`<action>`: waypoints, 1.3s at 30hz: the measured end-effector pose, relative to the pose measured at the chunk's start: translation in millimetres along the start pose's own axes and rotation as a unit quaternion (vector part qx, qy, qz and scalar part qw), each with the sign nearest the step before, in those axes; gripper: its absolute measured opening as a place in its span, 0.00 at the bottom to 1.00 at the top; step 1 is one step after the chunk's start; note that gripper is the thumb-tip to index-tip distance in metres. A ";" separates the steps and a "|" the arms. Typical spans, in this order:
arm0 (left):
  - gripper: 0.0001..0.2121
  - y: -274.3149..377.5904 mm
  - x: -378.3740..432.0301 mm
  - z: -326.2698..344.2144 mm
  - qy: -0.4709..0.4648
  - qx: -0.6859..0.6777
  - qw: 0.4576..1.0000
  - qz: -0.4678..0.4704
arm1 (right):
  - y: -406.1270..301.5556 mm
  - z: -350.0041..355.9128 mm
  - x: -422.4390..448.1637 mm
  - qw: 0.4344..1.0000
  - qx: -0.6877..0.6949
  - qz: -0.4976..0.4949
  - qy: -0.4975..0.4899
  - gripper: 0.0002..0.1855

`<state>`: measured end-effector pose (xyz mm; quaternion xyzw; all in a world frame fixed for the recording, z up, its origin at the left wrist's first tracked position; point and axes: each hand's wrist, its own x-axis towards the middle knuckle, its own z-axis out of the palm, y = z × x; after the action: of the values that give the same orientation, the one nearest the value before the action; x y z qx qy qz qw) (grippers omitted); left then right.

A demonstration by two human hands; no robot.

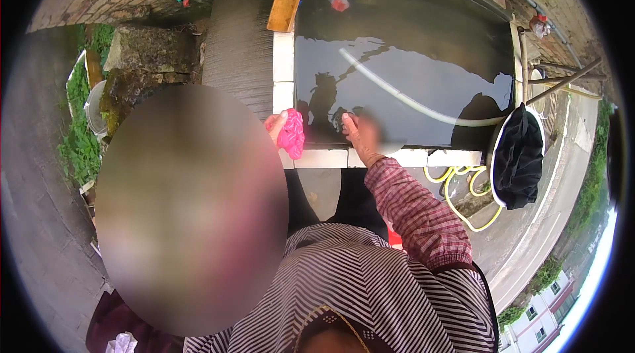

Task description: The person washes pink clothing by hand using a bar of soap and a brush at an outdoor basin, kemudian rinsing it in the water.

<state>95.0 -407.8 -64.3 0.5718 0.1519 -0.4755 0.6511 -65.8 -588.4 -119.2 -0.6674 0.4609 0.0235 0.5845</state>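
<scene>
At the near left corner of a water-filled basin, my left hand (274, 127) grips a crumpled bright-pink cloth (291, 135). A blurred oval hides the rest of that hand and the forearm. My right hand (356, 131), below a red plaid sleeve (419, 209), is over the dark water (421, 85) near the front rim. Its fingers look curled and a blurred patch covers part of it, so whether it holds anything is unclear. White tiles (325, 158) line the basin rim, and a pale hose (397, 90) curves through the water.
A wooden board (284, 12) rests on the left rim, beside a ridged grey slab (235, 55). Dark cloth (518, 159) fills a white tub at the right, near a coiled yellow hose (449, 194). Something red and white (340, 4) lies in the water.
</scene>
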 end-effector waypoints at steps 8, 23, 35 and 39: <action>0.13 -37.2 29.0 142.7 -0.092 0.098 0.991 0.017 | -25.1 -105.8 -7.3 0.982 0.172 0.025 -0.075 0.14; 0.36 -93.3 123.1 211.8 0.057 0.428 0.893 0.127 | 57.8 -113.7 86.4 0.948 -0.209 -0.151 0.189 0.13; 0.05 -13.4 104.3 180.1 0.003 0.018 0.998 0.060 | -48.0 -209.2 -18.0 0.949 0.300 0.039 0.089 0.12; 0.08 -28.6 109.6 156.3 0.058 0.056 0.993 0.090 | 68.0 -242.1 56.6 0.917 0.253 -0.027 0.308 0.16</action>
<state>73.3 -592.5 -115.9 0.6451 0.1108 -0.3888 0.6484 -199.9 -808.5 -126.6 -0.4835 0.5904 -0.3166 0.5634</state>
